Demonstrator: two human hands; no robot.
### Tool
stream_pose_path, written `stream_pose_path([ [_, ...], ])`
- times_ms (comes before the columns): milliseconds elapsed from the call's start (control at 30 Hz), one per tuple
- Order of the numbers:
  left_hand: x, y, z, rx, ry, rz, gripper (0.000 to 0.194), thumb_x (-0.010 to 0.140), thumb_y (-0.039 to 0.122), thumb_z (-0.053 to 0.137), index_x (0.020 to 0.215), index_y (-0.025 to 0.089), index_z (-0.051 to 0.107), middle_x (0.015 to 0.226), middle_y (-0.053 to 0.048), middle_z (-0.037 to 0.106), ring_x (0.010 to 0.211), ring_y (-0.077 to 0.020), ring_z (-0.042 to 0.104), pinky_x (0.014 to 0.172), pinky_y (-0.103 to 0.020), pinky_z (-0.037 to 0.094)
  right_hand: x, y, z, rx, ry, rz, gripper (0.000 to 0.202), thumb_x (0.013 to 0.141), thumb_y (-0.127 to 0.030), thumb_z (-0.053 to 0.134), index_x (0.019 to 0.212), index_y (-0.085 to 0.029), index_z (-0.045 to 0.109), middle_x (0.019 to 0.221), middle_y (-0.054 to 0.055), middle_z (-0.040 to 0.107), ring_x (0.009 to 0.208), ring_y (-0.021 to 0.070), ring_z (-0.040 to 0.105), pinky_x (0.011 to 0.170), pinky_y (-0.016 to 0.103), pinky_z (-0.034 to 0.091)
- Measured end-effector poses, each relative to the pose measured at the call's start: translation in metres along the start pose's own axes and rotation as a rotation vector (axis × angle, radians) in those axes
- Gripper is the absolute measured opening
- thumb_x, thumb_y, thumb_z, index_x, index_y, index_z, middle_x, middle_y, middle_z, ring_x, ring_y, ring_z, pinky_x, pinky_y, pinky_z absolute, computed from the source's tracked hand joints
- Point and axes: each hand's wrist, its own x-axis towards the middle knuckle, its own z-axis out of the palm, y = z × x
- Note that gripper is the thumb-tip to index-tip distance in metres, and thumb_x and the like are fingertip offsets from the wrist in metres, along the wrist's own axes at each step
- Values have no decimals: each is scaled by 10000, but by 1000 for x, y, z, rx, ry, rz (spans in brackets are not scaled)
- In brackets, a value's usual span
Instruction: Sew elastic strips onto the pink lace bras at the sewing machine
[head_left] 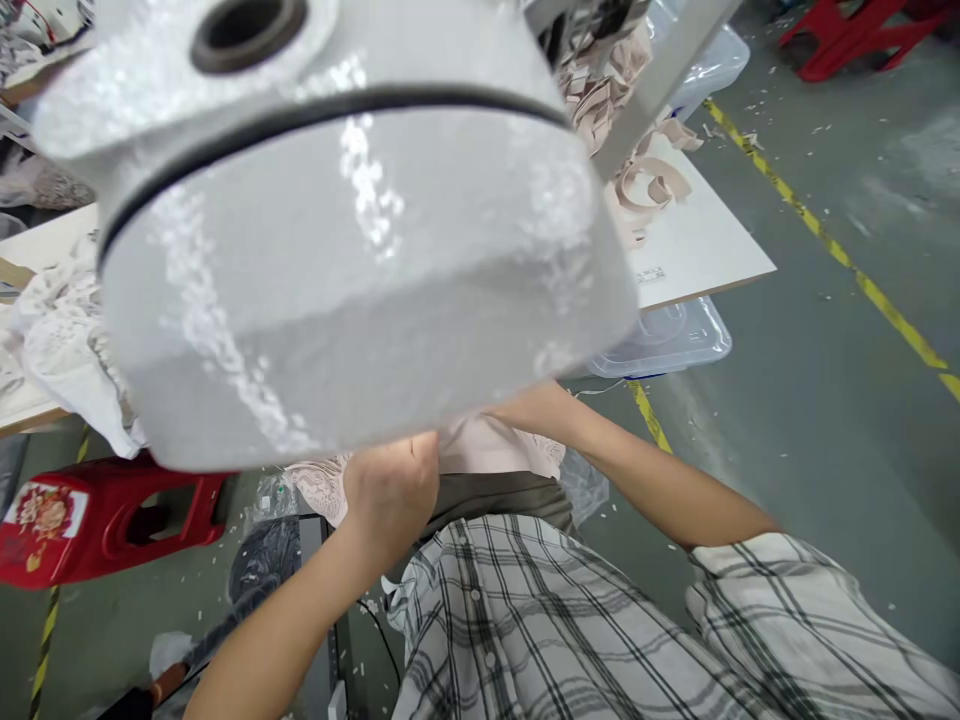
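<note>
A large, glossy white machine head [375, 290], which looks like a sewing machine's, fills the upper middle of the head view and hides much of the work. Below its lower edge, my left hand [394, 485] is closed in a fist at the pale pink lace fabric [480, 445]. Lace shows on both sides of that hand, over my lap. My right hand [529, 408] reaches in from the right beside the same fabric. Its fingers are hidden behind the machine head.
Beige fabric strips [649, 185] lie on the white table [720, 240] at right. A clear plastic bin [675, 340] is below it. White lace pieces [67, 330] are heaped at left, above a red stool [112, 520]. Another red stool [855, 35] stands at far right.
</note>
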Motion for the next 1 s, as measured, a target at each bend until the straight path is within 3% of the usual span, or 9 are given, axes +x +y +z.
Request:
stream_pose_path([
  [167, 1, 0, 2, -75, -88, -77, 316, 937, 221, 421, 1177, 168, 620, 571, -29, 582, 412, -130, 451, 424, -301, 171, 1, 0, -2, -31, 4, -17, 349, 821, -200, 590, 1134, -252, 736, 1365, 30, 621, 1198, 250, 633, 856, 348, 617],
  [500, 1, 1, 4, -94, -3, -60, 290, 931, 195, 439, 1133, 171, 646, 524, -8, 550, 362, -121, 361, 429, -314, 136, 1, 7, -2, -8, 10, -52, 344, 841, -215, 595, 1158, -241, 726, 1355, 43, 626, 1206, 244, 626, 900, 344, 593],
  [667, 5, 3, 2, -42, 109, 13, 237, 920, 155, 479, 1064, 174, 666, 491, 10, 527, 389, -134, 416, 430, -305, 158, 0, 8, -6, -17, 42, -57, 357, 829, -201, 586, 1144, -248, 746, 1324, 29, 658, 1133, 218, 655, 850, 313, 583],
  [833, 3, -3, 0, -36, 75, -2, 237, 902, 141, 491, 1051, 184, 670, 481, 15, 528, 398, -142, 443, 433, -297, 154, 0, 9, -3, 19, 40, -62, 366, 845, -251, 604, 1189, -267, 731, 1340, 20, 650, 1182, 218, 635, 861, 308, 576],
  [1000, 0, -3, 2, 57, 132, 45, 256, 914, 151, 507, 1116, 181, 661, 511, 27, 556, 414, -135, 465, 443, -303, 173, -3, 11, -2, 39, 48, -61, 351, 858, -263, 609, 1188, -265, 728, 1344, 22, 647, 1146, 218, 648, 869, 324, 574],
])
